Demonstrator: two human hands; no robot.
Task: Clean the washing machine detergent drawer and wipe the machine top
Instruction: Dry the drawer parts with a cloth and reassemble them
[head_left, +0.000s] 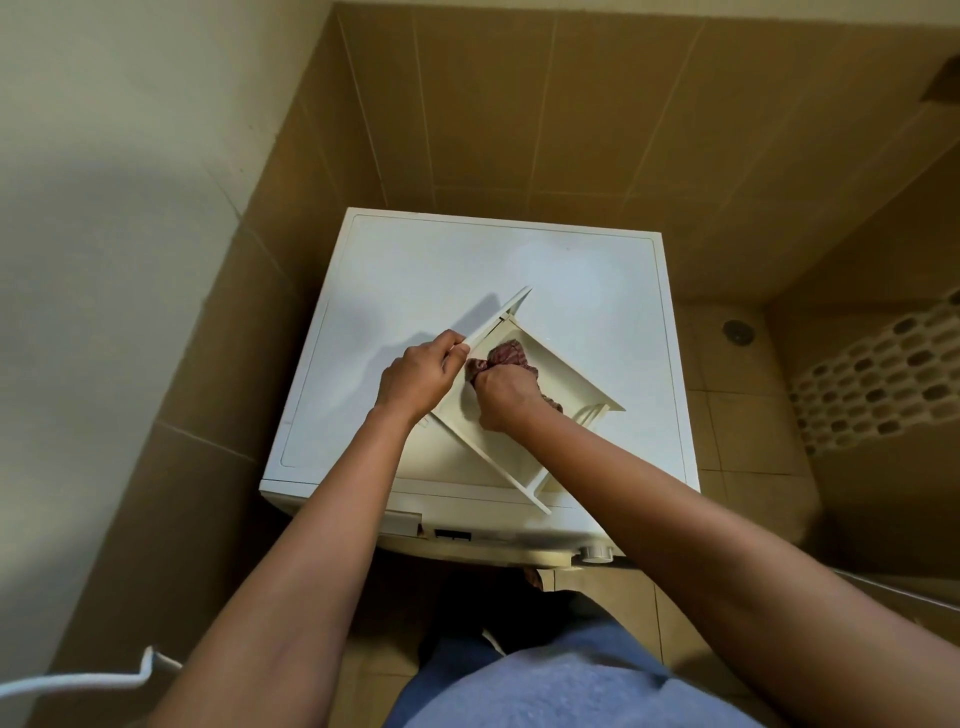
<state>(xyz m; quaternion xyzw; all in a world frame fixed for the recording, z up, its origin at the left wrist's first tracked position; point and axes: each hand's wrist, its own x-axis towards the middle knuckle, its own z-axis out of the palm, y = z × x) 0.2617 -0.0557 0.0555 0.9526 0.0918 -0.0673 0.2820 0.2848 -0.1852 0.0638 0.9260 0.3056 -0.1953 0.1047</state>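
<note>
On the washing machine top (571, 270), the detergent drawer (571, 382) lies diagonally. The left hand (415, 382) grips its ten-o'clock edge; the right hand (506, 397) clutches a maroon cloth (506, 354) inside it.

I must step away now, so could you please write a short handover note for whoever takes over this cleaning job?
Left hand grips the front panel of the detergent drawer, steadying it.
Right hand holds a reddish cloth pressed inside the drawer.
The drawer is out, lying on the machine top.
Done: drawer removed.
Left: finish wiping the drawer, then wipe the top.
</note>
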